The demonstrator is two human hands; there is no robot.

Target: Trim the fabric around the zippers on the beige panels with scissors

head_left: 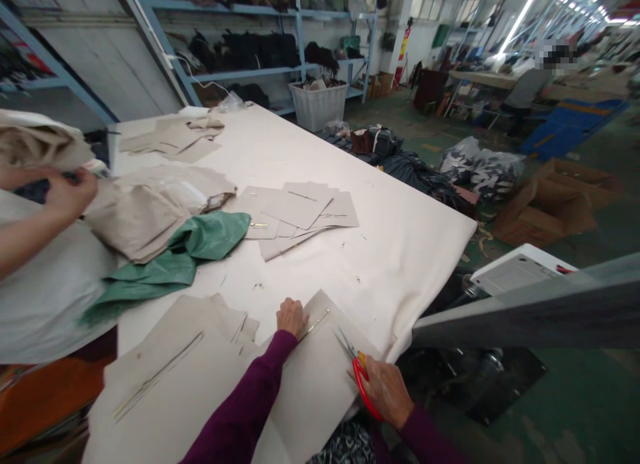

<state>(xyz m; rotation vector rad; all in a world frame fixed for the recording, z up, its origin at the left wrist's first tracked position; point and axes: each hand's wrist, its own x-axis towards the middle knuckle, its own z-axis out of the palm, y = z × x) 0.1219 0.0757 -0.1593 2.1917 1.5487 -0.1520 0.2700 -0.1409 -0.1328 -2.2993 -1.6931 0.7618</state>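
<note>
My left hand [291,317] is closed, its fingers curled and pressing the top edge of a beige fabric panel [315,384] with a gold zipper strip [315,324], at the near table edge. My right hand [386,389] grips red-handled scissors [357,371], their blades pointing up-left over the same panel. A larger beige panel with a long zipper [160,377] lies to the left of it.
A pile of cut beige pieces [300,214] lies mid-table beside a green cloth [185,257] and bunched beige fabric [150,207]. Another person's hand [70,194] holds cloth at the left. Right of the white table [400,251]: a grey machine arm [525,311], cardboard boxes [550,207].
</note>
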